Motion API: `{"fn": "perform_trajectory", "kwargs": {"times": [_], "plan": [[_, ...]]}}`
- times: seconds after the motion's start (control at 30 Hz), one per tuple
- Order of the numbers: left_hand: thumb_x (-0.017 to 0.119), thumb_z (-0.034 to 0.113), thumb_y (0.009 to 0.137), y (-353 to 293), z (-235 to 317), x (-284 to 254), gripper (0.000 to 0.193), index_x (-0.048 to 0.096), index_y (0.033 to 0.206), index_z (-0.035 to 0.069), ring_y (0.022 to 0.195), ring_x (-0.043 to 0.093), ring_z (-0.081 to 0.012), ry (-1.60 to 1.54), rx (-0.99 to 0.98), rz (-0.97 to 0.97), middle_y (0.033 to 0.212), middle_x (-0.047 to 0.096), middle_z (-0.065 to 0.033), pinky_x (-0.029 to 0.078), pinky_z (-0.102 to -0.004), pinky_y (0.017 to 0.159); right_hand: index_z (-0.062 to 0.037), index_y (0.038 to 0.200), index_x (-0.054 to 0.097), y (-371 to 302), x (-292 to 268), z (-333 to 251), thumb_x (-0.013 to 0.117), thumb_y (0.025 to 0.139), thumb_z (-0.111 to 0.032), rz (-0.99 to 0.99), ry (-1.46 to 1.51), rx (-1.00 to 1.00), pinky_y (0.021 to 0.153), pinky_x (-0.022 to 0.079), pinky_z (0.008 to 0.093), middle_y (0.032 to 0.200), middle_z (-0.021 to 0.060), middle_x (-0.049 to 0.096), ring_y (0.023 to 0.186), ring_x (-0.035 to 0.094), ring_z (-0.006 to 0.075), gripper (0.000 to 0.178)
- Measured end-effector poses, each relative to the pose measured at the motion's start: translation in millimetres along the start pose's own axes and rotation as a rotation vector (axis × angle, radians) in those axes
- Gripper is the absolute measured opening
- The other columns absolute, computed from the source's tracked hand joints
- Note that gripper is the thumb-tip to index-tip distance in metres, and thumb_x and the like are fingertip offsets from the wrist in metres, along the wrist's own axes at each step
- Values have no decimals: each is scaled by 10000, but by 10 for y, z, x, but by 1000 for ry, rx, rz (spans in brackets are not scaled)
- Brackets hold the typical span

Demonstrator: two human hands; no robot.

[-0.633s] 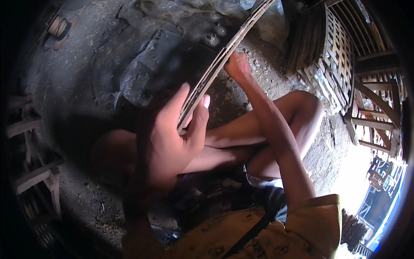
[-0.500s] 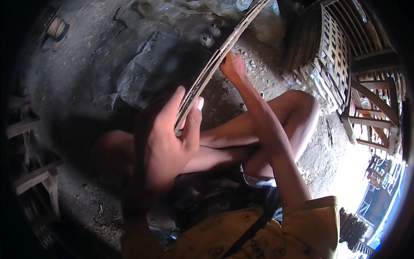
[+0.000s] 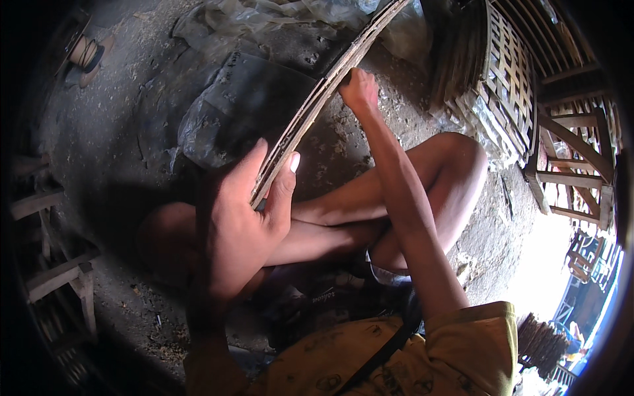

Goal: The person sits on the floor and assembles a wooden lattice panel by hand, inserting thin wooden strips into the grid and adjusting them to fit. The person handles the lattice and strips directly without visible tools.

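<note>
A long, thin layered bamboo panel (image 3: 327, 91), seen nearly edge-on, slants from the lower middle up past the top edge. Around its lower end is my left hand (image 3: 241, 228), with the thumb on one side and the fingers on the other. Farther up, my right hand (image 3: 362, 91) is a closed fist against the panel's right side. A small dark bit shows by that fist, too unclear to name. The panel's broad face is turned away from view.
My crossed legs (image 3: 422, 178) lie beneath the panel on a dirt floor (image 3: 132, 132). Clear plastic sheeting (image 3: 218, 23) is spread at the far side. Latticed bamboo panels (image 3: 508, 72) stand at the right near a wooden frame (image 3: 574, 165). A spool (image 3: 86, 54) lies far left, above a wooden stand (image 3: 59, 277).
My left hand and the panel's lower end have shifted a little to the left. The right fist sits slightly higher in the picture, still closed beside the panel.
</note>
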State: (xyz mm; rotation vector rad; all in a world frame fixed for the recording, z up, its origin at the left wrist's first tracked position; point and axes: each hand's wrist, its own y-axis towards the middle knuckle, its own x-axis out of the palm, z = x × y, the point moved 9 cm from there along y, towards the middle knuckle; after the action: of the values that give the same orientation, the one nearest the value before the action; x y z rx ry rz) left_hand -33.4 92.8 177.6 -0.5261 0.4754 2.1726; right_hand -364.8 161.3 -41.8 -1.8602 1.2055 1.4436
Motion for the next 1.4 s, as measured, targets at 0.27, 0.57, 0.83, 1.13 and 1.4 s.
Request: {"fn": "perform_trajectory", "kwargs": {"times": [0.27, 0.57, 0.83, 1.13, 1.4], "plan": [[714, 194, 976, 61, -82, -95, 355, 651, 1123, -123, 746, 694, -198, -24, -25, -15, 818, 700, -196, 542, -328, 669, 6, 1021, 712, 0, -95, -96, 672, 780, -142, -25, 126, -111, 917, 547, 520, 998, 273, 716, 985, 689, 460, 285], [762, 160, 953, 242, -255, -408, 265, 689, 985, -93, 663, 500, -30, -106, 37, 151, 702, 642, -12, 430, -234, 584, -118, 1084, 769, -201, 91, -161, 622, 794, -165, -258, 259, -166, 933, 547, 479, 1022, 230, 733, 994, 691, 434, 328], [721, 152, 974, 225, -204, -329, 247, 698, 1034, -86, 751, 556, -60, -123, -13, 78, 783, 685, -45, 472, -247, 697, -96, 1073, 753, -182, -198, -171, 561, 856, -155, -240, 268, -230, 938, 544, 487, 1019, 249, 721, 1007, 680, 465, 297], [684, 163, 990, 182, -87, -305, 177, 671, 973, -13, 631, 493, -48, -88, 141, 107, 683, 600, -104, 453, -274, 579, -154, 1007, 808, -39, -204, 335, 651, 870, -238, -226, 311, -134, 921, 569, 437, 1023, 187, 746, 973, 712, 403, 225], [699, 181, 993, 215, -102, -310, 253, 676, 990, -71, 706, 513, -62, -127, 63, 55, 728, 654, -67, 454, -276, 639, -163, 982, 785, -230, 63, 45, 640, 893, -286, -185, 220, -197, 889, 551, 498, 960, 193, 736, 934, 692, 433, 210]]}}
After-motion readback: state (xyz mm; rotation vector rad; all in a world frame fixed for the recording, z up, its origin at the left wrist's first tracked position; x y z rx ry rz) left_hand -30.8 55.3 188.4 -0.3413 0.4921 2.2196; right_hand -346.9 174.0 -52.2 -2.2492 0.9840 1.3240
